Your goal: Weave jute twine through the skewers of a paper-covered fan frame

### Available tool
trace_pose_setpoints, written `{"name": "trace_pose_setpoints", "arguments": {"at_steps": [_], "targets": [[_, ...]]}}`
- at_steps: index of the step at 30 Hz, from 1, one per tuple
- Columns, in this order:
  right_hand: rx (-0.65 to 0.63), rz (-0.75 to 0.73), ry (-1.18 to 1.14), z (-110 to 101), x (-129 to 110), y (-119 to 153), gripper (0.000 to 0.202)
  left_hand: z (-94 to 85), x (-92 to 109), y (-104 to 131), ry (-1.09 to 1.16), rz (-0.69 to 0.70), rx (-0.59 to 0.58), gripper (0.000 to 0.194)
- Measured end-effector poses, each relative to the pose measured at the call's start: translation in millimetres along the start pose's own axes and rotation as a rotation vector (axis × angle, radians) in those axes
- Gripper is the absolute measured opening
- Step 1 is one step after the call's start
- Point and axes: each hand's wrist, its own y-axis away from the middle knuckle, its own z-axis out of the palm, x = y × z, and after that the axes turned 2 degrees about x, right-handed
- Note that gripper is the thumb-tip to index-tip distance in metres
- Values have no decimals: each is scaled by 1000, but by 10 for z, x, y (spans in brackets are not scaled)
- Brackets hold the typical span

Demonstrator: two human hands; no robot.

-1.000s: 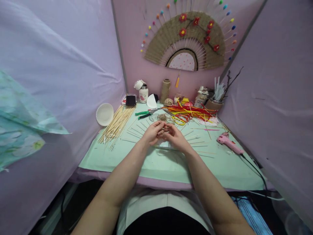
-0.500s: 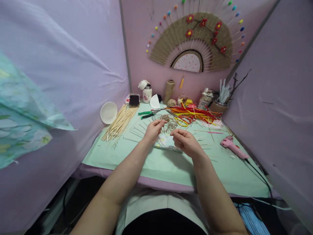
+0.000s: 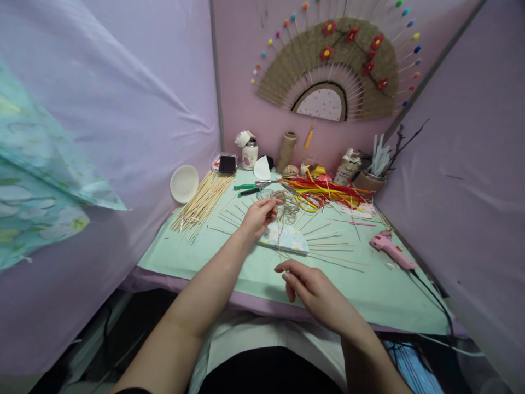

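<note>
Thin twine (image 3: 279, 238) runs from my left hand (image 3: 262, 216) down toward my right hand (image 3: 297, 282). The fingers of my left hand are pinched on the twine, beside a loose tangle of it (image 3: 290, 208). Lower, near the table's front edge, my right hand has its thumb and forefinger close together at the twine's lower part. Between and behind the hands lies a flowered half-round piece (image 3: 293, 239) with thin sticks (image 3: 330, 244) fanning out from it on both sides. My left hand covers part of its left end.
Bamboo sticks (image 3: 207, 202), a white paper plate (image 3: 184, 184) and green-handled pliers (image 3: 248, 187) are at the left. Red and yellow strips (image 3: 336, 189) lie at the back. A pink glue gun (image 3: 391, 250) with a cable is at the right. A large fan (image 3: 332, 65) hangs behind.
My right hand has moved down toward the table's front edge, away from my left hand, which stays nearly in place. The twine now stretches between them, and more of the flowered piece shows.
</note>
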Motion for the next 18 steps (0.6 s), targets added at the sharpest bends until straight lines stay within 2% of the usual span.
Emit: {"name": "trace_pose_setpoints", "arguments": {"at_steps": [6, 11, 14, 18], "targets": [[-95, -28, 157, 94, 38, 45, 30, 31, 4, 43, -119, 17, 35, 26], [-104, -67, 304, -2, 20, 43, 27, 55, 0, 53, -152, 30, 47, 24], [50, -64, 299, -125, 20, -65, 29, 59, 1, 53, -152, 10, 58, 23], [459, -83, 182, -190, 133, -457, 28, 62, -4, 62, -134, 6, 50, 23]]}}
